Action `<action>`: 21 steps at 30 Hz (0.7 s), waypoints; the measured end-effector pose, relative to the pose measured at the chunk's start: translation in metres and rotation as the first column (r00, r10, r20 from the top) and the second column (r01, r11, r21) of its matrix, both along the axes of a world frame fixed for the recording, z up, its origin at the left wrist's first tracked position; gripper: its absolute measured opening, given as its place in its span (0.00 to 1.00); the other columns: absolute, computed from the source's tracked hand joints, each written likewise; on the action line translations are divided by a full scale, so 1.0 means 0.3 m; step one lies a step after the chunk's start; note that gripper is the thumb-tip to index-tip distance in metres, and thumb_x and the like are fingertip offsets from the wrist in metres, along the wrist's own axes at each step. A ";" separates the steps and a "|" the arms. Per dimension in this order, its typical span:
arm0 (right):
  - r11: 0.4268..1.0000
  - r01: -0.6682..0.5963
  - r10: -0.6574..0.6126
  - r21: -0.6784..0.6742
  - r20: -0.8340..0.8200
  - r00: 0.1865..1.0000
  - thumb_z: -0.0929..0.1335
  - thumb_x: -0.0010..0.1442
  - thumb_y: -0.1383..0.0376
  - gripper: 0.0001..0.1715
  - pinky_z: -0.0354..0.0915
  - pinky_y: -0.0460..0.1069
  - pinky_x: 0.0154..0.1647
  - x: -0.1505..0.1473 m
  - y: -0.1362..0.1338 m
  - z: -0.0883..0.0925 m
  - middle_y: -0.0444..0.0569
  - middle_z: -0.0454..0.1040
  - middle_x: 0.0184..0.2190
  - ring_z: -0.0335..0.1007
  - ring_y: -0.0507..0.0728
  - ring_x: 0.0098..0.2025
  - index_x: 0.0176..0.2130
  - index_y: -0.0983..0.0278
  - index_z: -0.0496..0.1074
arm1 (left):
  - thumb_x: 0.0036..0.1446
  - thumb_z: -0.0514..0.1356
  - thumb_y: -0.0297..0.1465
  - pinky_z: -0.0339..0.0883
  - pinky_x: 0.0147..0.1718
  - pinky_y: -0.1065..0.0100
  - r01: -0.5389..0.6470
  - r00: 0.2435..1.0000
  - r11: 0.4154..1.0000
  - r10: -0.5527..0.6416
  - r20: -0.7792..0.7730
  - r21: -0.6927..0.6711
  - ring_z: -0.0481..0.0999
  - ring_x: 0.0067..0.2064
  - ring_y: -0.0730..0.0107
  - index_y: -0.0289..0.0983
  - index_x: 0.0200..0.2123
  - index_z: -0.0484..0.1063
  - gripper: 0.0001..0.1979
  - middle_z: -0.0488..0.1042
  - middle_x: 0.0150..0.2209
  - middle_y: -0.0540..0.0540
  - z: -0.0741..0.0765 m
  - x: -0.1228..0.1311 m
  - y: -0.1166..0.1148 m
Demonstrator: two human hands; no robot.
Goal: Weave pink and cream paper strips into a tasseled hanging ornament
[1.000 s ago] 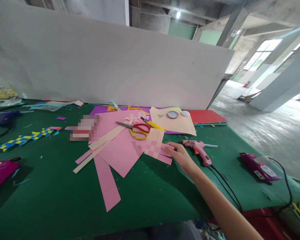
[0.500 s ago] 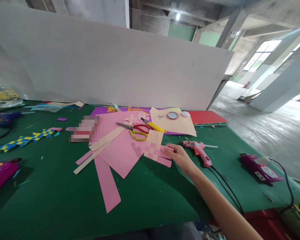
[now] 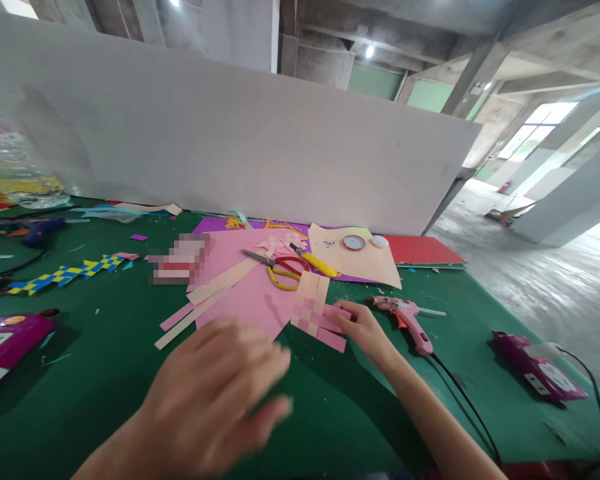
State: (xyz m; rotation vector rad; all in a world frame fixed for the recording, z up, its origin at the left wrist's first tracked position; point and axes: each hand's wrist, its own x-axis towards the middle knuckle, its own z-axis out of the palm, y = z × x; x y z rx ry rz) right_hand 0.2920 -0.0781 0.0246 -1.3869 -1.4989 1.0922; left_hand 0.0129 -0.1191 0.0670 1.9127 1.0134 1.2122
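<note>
My right hand [image 3: 359, 325] pinches the pink strip ends at the right side of a woven paper piece [image 3: 310, 303], made of pink and cream strips. The piece lies at the right edge of a large pink paper sheet [image 3: 240, 303]. My left hand [image 3: 225, 393], blurred, is over the front of the table with thumb and fingers apart and nothing visible in it. It hides the sheet's lower corner and the wide pink strip there. Just behind the woven piece lie scissors [image 3: 280, 263] with red and yellow handles and a yellow utility knife [image 3: 317, 261]. Cream strips [image 3: 200, 310] lie left.
A pink glue gun [image 3: 403, 317] with a cord lies right of my right hand. Purple power strips [image 3: 540, 367] sit at both sides. A blue-yellow woven band [image 3: 65, 273] is at left. Behind stand a cream sheet [image 3: 380, 263], a round dial [image 3: 354, 243] and a white board [image 3: 260, 147].
My left hand has come into view from below, over the front of the table. My right hand keeps its pinch on the woven paper piece. The camera view has shifted slightly.
</note>
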 end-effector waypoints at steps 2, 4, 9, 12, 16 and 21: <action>0.999 -0.037 0.037 0.007 0.023 0.999 0.66 0.57 0.53 0.19 0.48 0.46 0.26 -0.011 -0.003 0.032 0.40 0.56 0.21 0.50 0.50 0.25 0.24 0.64 0.64 | 0.44 0.69 0.35 0.58 0.56 0.55 -0.020 0.995 0.999 0.016 -0.095 -0.049 0.69 0.53 0.48 0.47 0.48 0.74 0.24 0.75 0.48 0.45 0.019 0.052 0.111; 0.996 -0.090 0.089 0.024 0.048 0.995 0.65 0.58 0.53 0.19 0.47 0.46 0.25 -0.022 -0.003 0.067 0.40 0.57 0.22 0.50 0.50 0.25 0.25 0.64 0.64 | 0.42 0.69 0.36 0.58 0.55 0.53 -0.076 0.991 0.978 0.053 -0.119 -0.192 0.66 0.56 0.45 0.45 0.55 0.68 0.34 0.73 0.52 0.43 0.005 0.096 0.197; 0.973 -0.215 0.205 0.084 0.117 0.972 0.64 0.60 0.54 0.19 0.46 0.46 0.24 -0.045 0.023 0.117 0.41 0.57 0.22 0.49 0.49 0.25 0.24 0.64 0.63 | 0.48 0.65 0.35 0.69 0.44 0.59 0.298 0.954 0.753 -0.264 0.145 -0.587 0.76 0.46 0.53 0.40 0.51 0.72 0.24 0.78 0.44 0.42 -0.068 0.148 0.265; 0.970 -0.231 0.216 0.081 0.156 0.964 0.65 0.59 0.53 0.19 0.46 0.46 0.23 -0.045 0.052 0.121 0.41 0.58 0.22 0.50 0.49 0.25 0.25 0.64 0.64 | 0.50 0.64 0.35 0.71 0.40 0.62 0.395 0.918 0.699 -0.321 0.232 -0.595 0.79 0.38 0.57 0.37 0.39 0.78 0.13 0.80 0.37 0.42 -0.083 0.156 0.258; 0.973 -0.213 0.195 0.088 0.181 0.964 0.65 0.58 0.54 0.18 0.53 0.46 0.24 -0.021 0.096 0.129 0.42 0.66 0.21 0.58 0.50 0.24 0.25 0.63 0.68 | 0.51 0.64 0.38 0.71 0.37 0.63 0.231 0.972 0.777 -0.156 0.177 -0.586 0.79 0.34 0.59 0.36 0.31 0.78 0.11 0.80 0.31 0.42 -0.097 0.139 0.267; 0.979 -0.017 -0.049 0.201 0.316 0.947 0.61 0.60 0.57 0.16 0.59 0.47 0.26 0.000 0.165 0.134 0.46 0.73 0.22 0.66 0.52 0.25 0.27 0.63 0.69 | 0.50 0.65 0.41 0.72 0.37 0.62 0.066 0.979 0.796 0.066 0.194 -0.602 0.79 0.36 0.58 0.35 0.31 0.77 0.14 0.79 0.31 0.42 -0.120 0.096 0.302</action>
